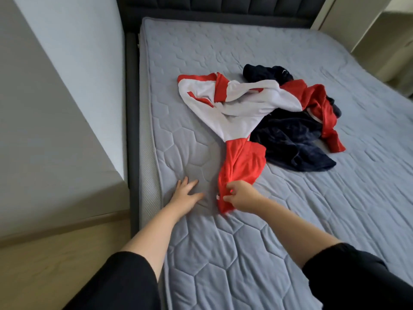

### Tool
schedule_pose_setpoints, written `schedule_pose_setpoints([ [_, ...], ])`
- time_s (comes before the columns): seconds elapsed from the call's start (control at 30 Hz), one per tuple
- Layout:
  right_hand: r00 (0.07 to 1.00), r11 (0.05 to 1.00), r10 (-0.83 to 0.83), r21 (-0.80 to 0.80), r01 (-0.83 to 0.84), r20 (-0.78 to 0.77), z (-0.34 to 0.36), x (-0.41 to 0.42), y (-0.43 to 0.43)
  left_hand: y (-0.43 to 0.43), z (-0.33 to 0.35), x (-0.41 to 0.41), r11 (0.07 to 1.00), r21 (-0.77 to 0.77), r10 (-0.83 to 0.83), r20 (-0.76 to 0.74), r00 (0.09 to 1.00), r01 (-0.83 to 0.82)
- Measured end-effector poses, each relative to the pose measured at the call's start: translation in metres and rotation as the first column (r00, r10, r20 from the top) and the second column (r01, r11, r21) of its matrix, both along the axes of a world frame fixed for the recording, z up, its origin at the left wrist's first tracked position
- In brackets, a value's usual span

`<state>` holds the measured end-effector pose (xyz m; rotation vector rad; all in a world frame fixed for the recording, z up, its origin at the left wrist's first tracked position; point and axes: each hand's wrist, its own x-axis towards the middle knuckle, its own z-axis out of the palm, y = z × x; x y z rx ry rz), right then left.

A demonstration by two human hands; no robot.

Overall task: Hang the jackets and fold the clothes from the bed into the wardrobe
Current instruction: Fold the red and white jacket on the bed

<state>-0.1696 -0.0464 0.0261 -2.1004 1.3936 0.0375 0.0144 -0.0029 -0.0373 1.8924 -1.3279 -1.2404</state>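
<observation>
A red and white garment (232,113) lies stretched across the grey quilted mattress (245,253). My right hand (242,198) pinches its red lower end near the bed's left side. My left hand (186,195) rests flat on the mattress just left of that red end, fingers spread, holding nothing. Behind the garment lies a dark navy piece of clothing (290,142), with another red piece (321,108) draped over it and a second dark piece (266,72) further back.
The bed's dark frame (131,108) runs along the left, with a dark padded headboard (212,7) at the far end. A white wall and ledge (55,108) stand left of the bed, above wooden floor (55,260). Pale furniture (391,41) stands at the far right.
</observation>
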Motion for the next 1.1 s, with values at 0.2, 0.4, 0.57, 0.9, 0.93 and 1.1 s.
schedule_pose_setpoints([
  [0.2, 0.976, 0.901, 0.208, 0.376, -0.215, 0.06, 0.008, -0.015, 0.067, 0.051, 0.008, -0.033, 0.865, 0.293, 0.458, -0.792, 0.402, -0.408],
  [0.4, 0.943, 0.915, -0.328, -0.231, 0.331, 0.05, -0.021, -0.039, 0.078, 0.066, 0.016, -0.052, 0.92, 0.297, 0.389, -0.77, 0.505, -0.256],
  [0.57, 0.824, 0.832, -0.554, 0.108, 0.544, 0.12, -0.03, -0.047, 0.071, 0.076, 0.017, -0.059, 0.944, 0.263, 0.331, -0.775, 0.538, -0.201],
  [0.9, 0.948, 0.979, 0.084, 0.201, -0.022, -0.306, -0.007, -0.037, 0.079, 0.079, 0.019, -0.049, 0.918, 0.312, 0.392, -0.804, 0.448, -0.245],
  [0.93, 0.905, 0.962, 0.151, 0.268, -0.043, -0.398, -0.003, -0.04, 0.079, 0.079, 0.019, -0.048, 0.917, 0.311, 0.393, -0.808, 0.439, -0.248],
  [1.1, 0.884, 0.973, 0.067, 0.228, 0.045, -0.462, 0.014, -0.05, 0.05, 0.077, 0.017, -0.051, 0.913, 0.318, 0.402, -0.806, 0.434, -0.256],
])
